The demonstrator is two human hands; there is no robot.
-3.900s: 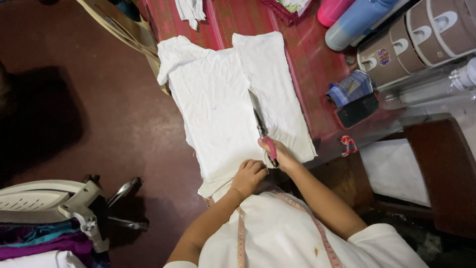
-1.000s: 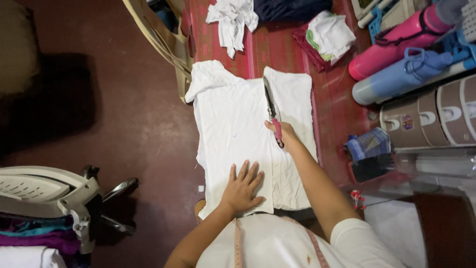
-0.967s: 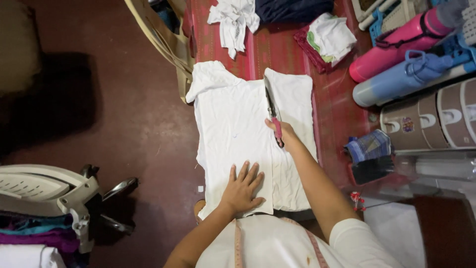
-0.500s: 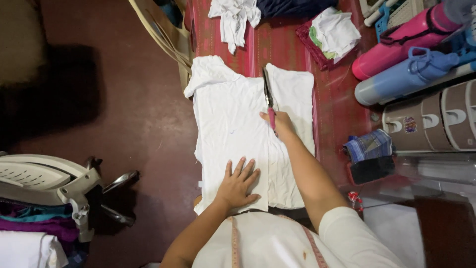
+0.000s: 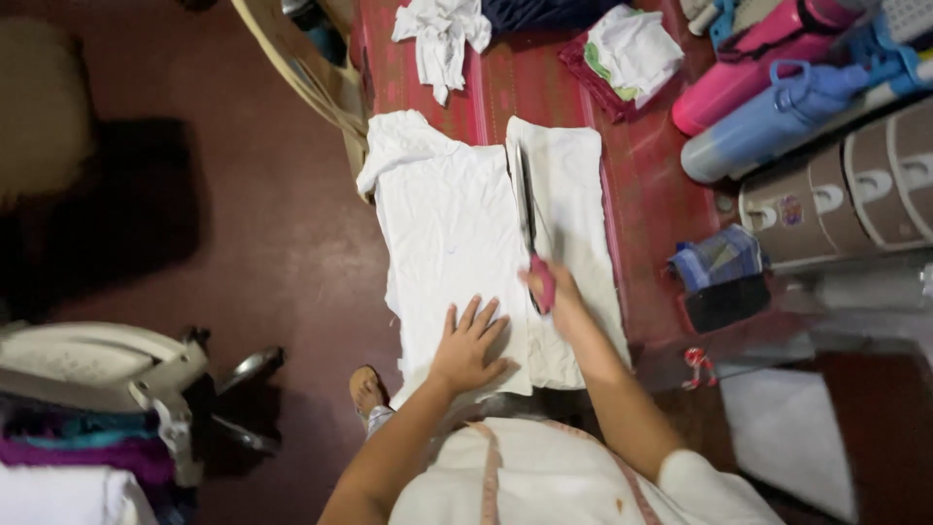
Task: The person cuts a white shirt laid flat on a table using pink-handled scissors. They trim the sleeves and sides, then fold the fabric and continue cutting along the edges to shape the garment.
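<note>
Scissors [image 5: 530, 228] have run further up the white cloth [image 5: 447, 233] since a moment ago, the right hand [image 5: 556, 292] clenched around their pink handles while the cut splits a narrow strip off on the right, all laid on the red striped table [image 5: 637, 180]. Left hand [image 5: 471, 342] stays flat with fingers spread, pinning the cloth's near edge; crumpled white fabric [image 5: 442, 34] and a folded pile [image 5: 632, 49] sit beyond, pink and blue bottles [image 5: 777, 87] to the right
</note>
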